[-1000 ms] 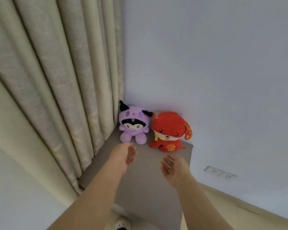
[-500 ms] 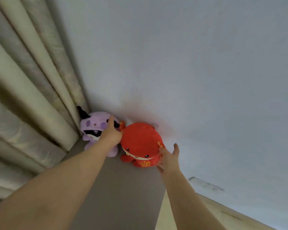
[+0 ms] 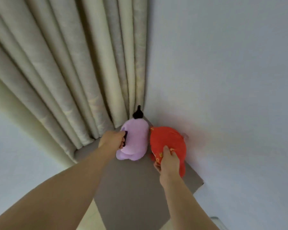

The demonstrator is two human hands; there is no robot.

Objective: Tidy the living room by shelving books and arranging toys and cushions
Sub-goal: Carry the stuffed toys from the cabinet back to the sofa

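Head view: toys (image 3: pixel 136 138), faces hidden

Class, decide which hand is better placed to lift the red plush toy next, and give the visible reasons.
Right. The right hand grips the red plush toy, while the left hand is busy gripping the purple plush toy beside the curtain.

Both bare arms stretch forward, side by side and nearly straight. The left hand (image 3: pixel 113 139) curls its fingers into the side of the purple plush toy (image 3: pixel 137 136). The right hand (image 3: pixel 169 161) grips the near edge of the red plush toy (image 3: pixel 166 137).
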